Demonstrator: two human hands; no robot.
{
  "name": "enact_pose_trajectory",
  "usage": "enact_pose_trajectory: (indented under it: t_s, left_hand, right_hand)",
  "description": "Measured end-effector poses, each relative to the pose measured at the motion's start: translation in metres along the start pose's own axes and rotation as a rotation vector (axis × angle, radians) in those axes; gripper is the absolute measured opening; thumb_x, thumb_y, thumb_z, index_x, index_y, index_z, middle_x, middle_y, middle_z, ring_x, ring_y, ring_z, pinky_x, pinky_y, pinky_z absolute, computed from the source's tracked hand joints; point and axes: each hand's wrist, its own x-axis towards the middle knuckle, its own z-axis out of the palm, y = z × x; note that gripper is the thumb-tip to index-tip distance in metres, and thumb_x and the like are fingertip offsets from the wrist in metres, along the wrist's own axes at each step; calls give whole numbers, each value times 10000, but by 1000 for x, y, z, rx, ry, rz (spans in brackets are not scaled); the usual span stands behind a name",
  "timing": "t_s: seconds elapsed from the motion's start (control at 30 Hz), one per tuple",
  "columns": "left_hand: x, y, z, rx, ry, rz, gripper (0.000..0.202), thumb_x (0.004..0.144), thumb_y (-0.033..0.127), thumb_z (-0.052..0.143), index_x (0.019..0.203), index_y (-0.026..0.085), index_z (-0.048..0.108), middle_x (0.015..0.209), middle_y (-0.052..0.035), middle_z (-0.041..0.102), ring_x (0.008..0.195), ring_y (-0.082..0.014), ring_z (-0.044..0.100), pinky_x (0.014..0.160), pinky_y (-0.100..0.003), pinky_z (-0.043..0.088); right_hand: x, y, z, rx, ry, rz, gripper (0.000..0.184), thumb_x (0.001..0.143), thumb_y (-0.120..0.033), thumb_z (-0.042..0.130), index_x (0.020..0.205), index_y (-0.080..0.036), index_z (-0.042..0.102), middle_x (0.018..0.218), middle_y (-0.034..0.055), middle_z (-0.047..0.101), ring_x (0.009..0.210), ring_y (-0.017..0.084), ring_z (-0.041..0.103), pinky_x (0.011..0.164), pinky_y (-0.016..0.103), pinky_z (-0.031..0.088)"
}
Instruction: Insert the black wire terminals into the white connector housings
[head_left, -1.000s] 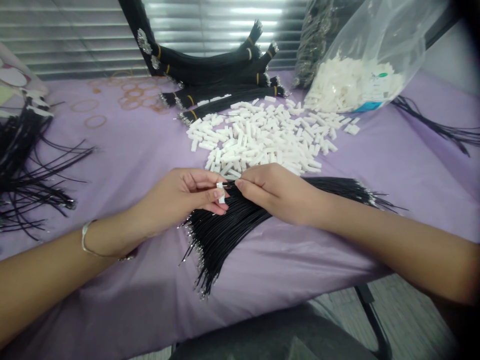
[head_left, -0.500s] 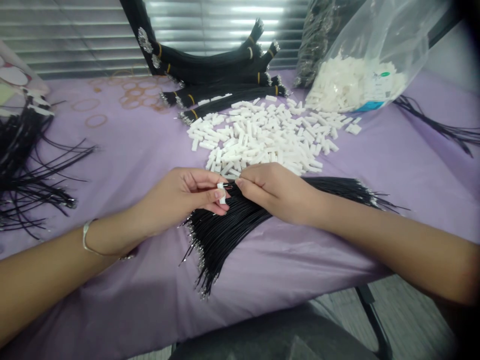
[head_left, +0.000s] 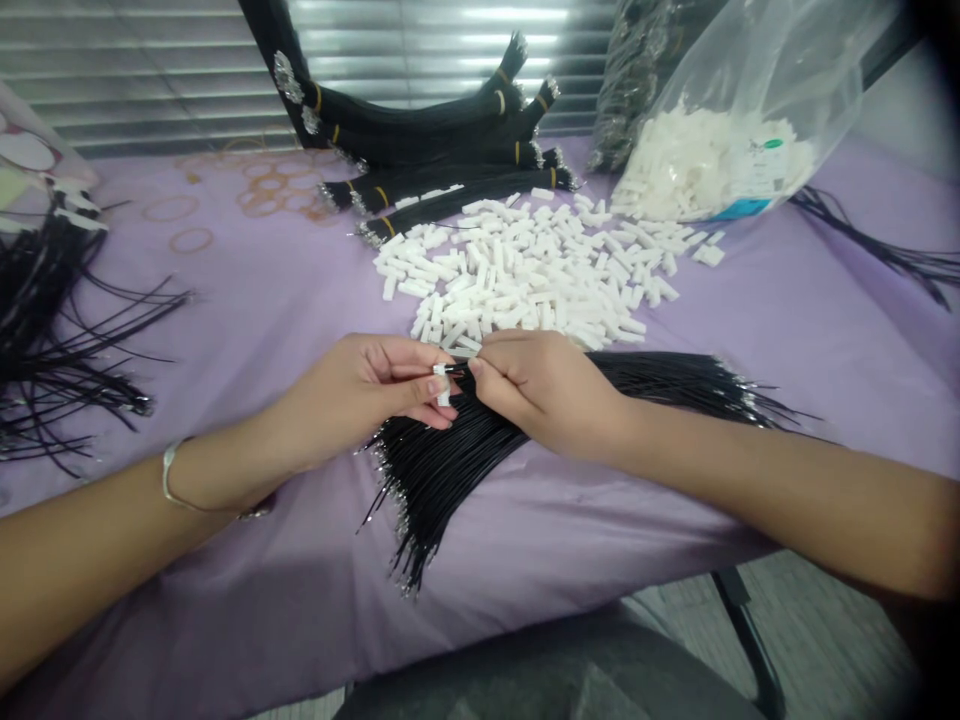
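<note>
Between thumb and fingers, my left hand [head_left: 382,385] pinches a small white connector housing [head_left: 443,386], held upright. My right hand [head_left: 547,385] is closed on a black wire [head_left: 457,369], whose end meets the top of the housing; how deep it sits inside I cannot tell. Under both hands lies a fanned bundle of black wires [head_left: 465,460] with shiny metal terminals at the ends. Just beyond my hands spreads a heap of white connector housings [head_left: 525,270].
Several banded wire bundles [head_left: 427,125] lie at the back. A clear bag of white housings [head_left: 697,165] stands back right. Rubber bands [head_left: 277,190] are scattered back left, near loose black wires [head_left: 45,310]. A chair [head_left: 570,670] is below the purple-covered table's front edge.
My right hand has shifted very slightly left and turned a little. The left hand keeps its pinch on the connector housing, almost unmoved.
</note>
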Motion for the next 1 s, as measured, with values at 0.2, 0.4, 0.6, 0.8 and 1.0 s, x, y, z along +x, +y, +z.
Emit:
enact_pose_trajectory:
  t_s: [0.2,0.4,0.6,0.8,1.0]
  left_hand:
    - [1,-1,-1,10,-10,13,154,746,211,687,877,129,685,745,-34,694,684,-125,662,654,-202,574]
    - [2,-1,0,-41,-23,3,153,754,217,681,886,138,673,761,-19,684,690,-109,649,665,-192,564]
    - [-4,3,2,-176,41,57,208,758,213,678,950,143,637,750,-6,647,644,-89,609,592,-175,532]
    - [-16,13,3,115,161,268,160,776,234,655,915,155,663,712,-7,644,590,-89,561,576,-185,492]
    - [-23,15,1,175,161,258,156,818,242,617,966,283,645,790,61,654,745,-105,586,750,-194,474]
  right_hand:
    - [2,0,9,-200,-30,-9,393,932,-292,309,656,-125,533,631,9,426,591,109,373,579,270,262]
    - [-6,-13,-11,-353,76,-163,361,929,-264,324,798,-89,612,755,91,522,732,185,473,666,315,382]
    - [-38,-30,-14,-298,-4,-361,354,898,-309,425,1013,-45,631,1023,153,584,1025,241,492,934,361,421]
    - [-38,-1,12,-467,-39,-319,684,897,-522,347,1340,-3,391,1318,214,441,1218,322,382,1042,471,324]
    - [-38,1,16,-399,-119,-267,760,895,-576,283,1388,1,300,1394,208,375,1280,307,354,1095,428,253]
